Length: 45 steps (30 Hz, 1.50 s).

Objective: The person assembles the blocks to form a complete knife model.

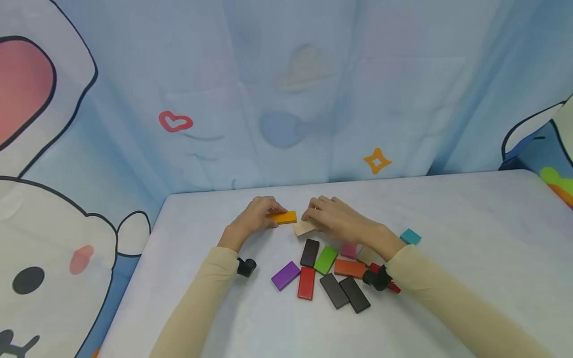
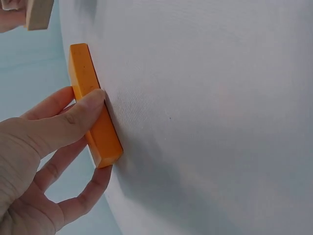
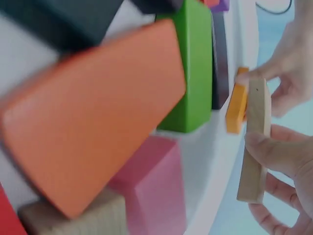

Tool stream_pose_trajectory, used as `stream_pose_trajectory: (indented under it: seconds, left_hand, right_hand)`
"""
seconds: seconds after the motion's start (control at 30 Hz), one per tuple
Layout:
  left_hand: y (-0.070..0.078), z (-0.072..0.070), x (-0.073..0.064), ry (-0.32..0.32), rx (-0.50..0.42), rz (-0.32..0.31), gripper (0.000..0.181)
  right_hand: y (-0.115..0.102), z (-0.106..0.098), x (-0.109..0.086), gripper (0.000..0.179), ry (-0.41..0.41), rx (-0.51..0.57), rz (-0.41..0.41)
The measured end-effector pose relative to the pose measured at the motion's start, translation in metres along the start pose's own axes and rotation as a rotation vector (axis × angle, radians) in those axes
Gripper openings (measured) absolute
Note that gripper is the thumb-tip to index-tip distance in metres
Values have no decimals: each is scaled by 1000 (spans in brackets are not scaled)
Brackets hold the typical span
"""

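Note:
My left hand (image 1: 258, 219) pinches a yellow-orange wooden block (image 2: 90, 105) between thumb and fingers, low at the tabletop toward the back. Just right of it, my right hand (image 1: 335, 219) grips a plain natural-wood block (image 3: 256, 142), thumb on one face and fingers on the other. The wood block is tilted in the head view, its free end (image 1: 303, 228) pointing at the orange block's right end. In the left wrist view, a corner of the wood block (image 2: 39, 14) shows at the top left.
Nearer me lies a loose cluster: a purple block (image 1: 285, 276), a red block (image 1: 306, 283), a green block (image 1: 326, 259), an orange-red block (image 1: 350, 268), a pink block (image 1: 349, 250) and several dark ones (image 1: 334, 291). A teal block (image 1: 410, 236) lies right of the right wrist. Behind hangs a printed curtain (image 1: 286, 99).

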<state>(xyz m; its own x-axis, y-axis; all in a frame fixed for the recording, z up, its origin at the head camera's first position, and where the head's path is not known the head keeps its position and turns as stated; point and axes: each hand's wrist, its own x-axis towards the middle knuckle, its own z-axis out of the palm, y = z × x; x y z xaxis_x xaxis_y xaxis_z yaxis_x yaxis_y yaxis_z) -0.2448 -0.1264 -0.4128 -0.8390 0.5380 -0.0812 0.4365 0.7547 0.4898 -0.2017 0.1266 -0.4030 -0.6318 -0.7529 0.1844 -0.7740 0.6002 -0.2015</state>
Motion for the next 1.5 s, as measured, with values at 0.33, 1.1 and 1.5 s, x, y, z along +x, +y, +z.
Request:
stream_pose_trajectory:
  seconds: [0.33,1.1,1.5]
  left_hand:
    - [4,-1,1,-30,18,-26,35]
    - [5,-2,-3,-47,32,40,37]
    - [-1,-5,-10,-43,75,36,35]
  right_hand:
    - [24,4,5,31,0,41,185]
    - [21,20,13,33,11,172,306]
    - [10,23,22,33,2,163,303]
